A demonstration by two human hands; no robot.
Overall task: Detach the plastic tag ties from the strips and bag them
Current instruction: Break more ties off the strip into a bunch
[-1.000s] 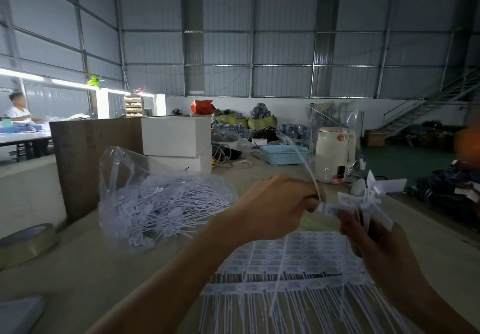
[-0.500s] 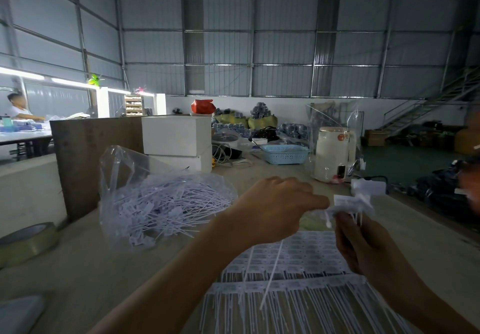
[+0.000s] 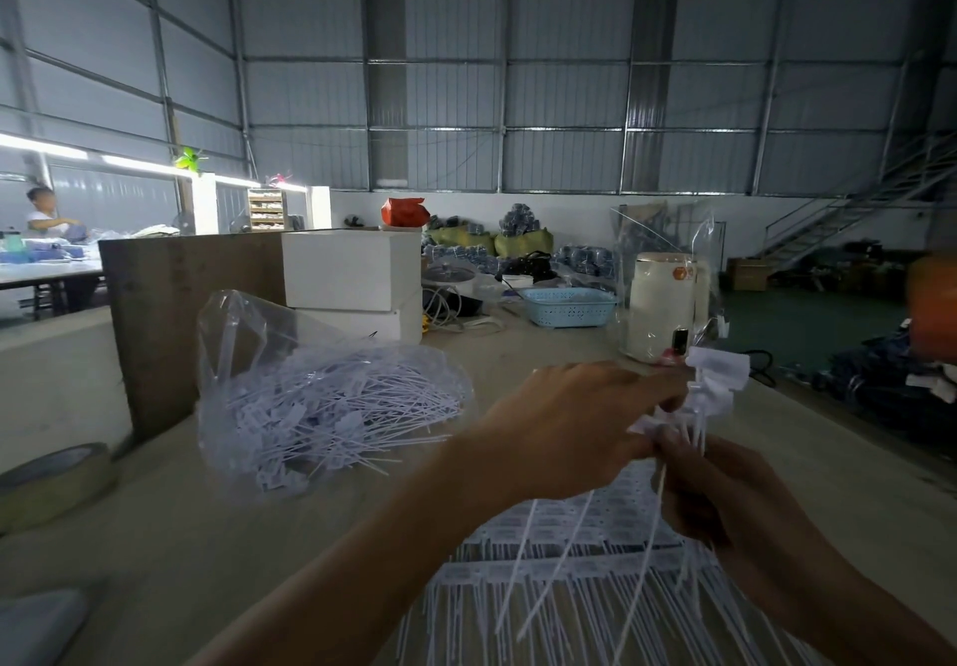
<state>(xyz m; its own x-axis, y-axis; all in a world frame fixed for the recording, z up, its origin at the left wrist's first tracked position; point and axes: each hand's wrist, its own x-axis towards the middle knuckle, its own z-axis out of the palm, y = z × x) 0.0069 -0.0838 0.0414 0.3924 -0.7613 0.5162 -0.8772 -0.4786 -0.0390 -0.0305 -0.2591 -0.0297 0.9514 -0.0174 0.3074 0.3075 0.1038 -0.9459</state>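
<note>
White plastic tag ties [image 3: 717, 380] bunched in both hands, held up above the table [image 3: 207, 551], hands touching each other mid-air. Right hand [image 3: 725, 499] fist curled round the tails of the bunch, flag ends sticking up above it. Left hand [image 3: 575, 422] curled over, fingertips pinching the bunch just under the flags; a few loose tails hang down below btwn the hands. Strips [image 3: 569, 551] w/ ties still attached lie flat on table directly under the hands, tails fanning toward camera. Clear plastic bag [image 3: 310, 396] sits on table to the left, well apart from hands, mouth open, already holding a pile of detached ties. Tape roll [image 3: 52, 484] at far left edge. White boxes [image 3: 352, 277] stacked behind the bag, blue basket [image 3: 567, 305] and white jug [image 3: 663, 303] further back.
</note>
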